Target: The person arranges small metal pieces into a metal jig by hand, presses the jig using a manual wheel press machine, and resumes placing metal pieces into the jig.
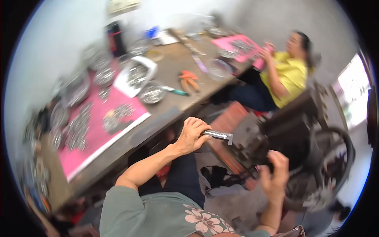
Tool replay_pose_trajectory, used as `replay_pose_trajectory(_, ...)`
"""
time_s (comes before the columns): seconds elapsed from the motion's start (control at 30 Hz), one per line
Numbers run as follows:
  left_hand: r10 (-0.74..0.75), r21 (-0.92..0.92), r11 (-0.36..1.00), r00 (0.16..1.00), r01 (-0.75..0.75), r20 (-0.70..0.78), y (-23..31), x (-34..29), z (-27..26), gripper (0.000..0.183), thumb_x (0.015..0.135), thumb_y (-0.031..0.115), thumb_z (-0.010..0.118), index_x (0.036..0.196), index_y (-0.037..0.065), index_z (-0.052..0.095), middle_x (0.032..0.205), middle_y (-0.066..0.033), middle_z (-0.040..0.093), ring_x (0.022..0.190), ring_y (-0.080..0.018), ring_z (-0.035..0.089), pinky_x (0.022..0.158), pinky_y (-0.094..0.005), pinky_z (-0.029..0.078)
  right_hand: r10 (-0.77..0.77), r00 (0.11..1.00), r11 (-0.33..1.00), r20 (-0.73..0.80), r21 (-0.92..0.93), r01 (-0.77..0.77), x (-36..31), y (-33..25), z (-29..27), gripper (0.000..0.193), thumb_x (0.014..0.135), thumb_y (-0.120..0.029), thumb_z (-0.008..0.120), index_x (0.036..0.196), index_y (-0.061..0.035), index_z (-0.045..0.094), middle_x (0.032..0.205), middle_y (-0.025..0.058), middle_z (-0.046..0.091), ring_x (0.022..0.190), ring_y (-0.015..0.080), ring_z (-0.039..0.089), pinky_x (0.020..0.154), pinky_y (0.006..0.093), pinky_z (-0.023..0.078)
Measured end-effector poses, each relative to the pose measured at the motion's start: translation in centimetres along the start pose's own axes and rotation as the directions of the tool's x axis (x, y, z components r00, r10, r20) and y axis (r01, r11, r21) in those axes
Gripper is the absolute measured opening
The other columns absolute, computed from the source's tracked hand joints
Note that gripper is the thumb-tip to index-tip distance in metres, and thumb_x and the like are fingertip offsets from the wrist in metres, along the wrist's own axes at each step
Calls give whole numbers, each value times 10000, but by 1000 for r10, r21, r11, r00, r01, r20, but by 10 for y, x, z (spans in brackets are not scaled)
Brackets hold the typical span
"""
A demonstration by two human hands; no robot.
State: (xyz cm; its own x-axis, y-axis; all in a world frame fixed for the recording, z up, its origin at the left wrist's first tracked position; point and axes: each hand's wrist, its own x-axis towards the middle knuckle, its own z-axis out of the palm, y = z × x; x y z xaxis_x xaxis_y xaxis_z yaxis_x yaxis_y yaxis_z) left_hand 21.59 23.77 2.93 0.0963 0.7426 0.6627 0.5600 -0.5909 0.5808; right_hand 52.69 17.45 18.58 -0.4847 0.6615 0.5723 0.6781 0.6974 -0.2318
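My left hand (192, 136) is closed around one end of a dark, narrow bar (218, 135). A row of small silvery marks or pieces runs along the bar, and its far end has a short metal hook. The bar points right, over the gap beside the workbench. My right hand (276, 173) is raised at the right, somewhat blurred, in front of a dark machine (290, 126). Its thumb stands apart from the bent fingers, and nothing shows between them.
On the workbench (169, 114), a pink sheet (94, 136) bears piles of small metal parts and several bowls. Orange-handled pliers (189, 82) and a green-handled tool (175, 91) lie nearby. A co-worker in yellow (290, 73) sits at the far end. A black handwheel (347, 158) stands right.
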Motion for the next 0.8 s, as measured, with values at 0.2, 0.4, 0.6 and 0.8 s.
replay_pose_trajectory(0.2, -222, 264, 921, 942, 287, -251, 23, -91, -102, 294, 811, 225, 794, 1054, 83, 710, 1030, -53, 643, 1048, -272, 551, 960, -416, 386, -107, 972, 822, 209, 569, -31, 53, -58, 197, 617, 812, -38, 792, 1364, 29, 524, 1232, 199, 579, 1087, 343, 603, 922, 390, 505)
replay_pose_trajectory(0.4, -337, 408, 708, 783, 577, -523, 50, -172, -166, 290, 800, 186, 790, 1052, 70, 706, 1023, -64, 665, 1016, -272, 566, 906, -406, 389, -476, 864, 681, 163, 690, 245, 83, -153, 268, 476, 853, 6, 704, 1308, 39, 568, 1185, 230, 623, 1082, 414, 614, 937, 464, 489)
replay_pose_trajectory(0.6, -381, 421, 624, 726, 659, -572, 39, -219, -203, 274, 801, 173, 791, 1030, 55, 700, 1000, -62, 648, 977, -261, 568, 835, -400, 401, -453, 871, 604, 190, 784, 144, 82, -201, 324, 318, 903, 123, 554, 1196, 39, 646, 1037, 195, 667, 950, 370, 657, 852, 400, 520)
replay_pose_trajectory(0.8, -393, 440, 621, 743, 649, -541, 17, -229, -227, 261, 827, 142, 762, 1068, 53, 713, 968, -58, 608, 915, -266, 553, 809, -398, 406, -519, 850, 637, 92, 704, 314, 88, -226, 355, 445, 817, 31, 718, 1251, 11, 625, 1229, 198, 622, 1133, 390, 593, 969, 454, 490)
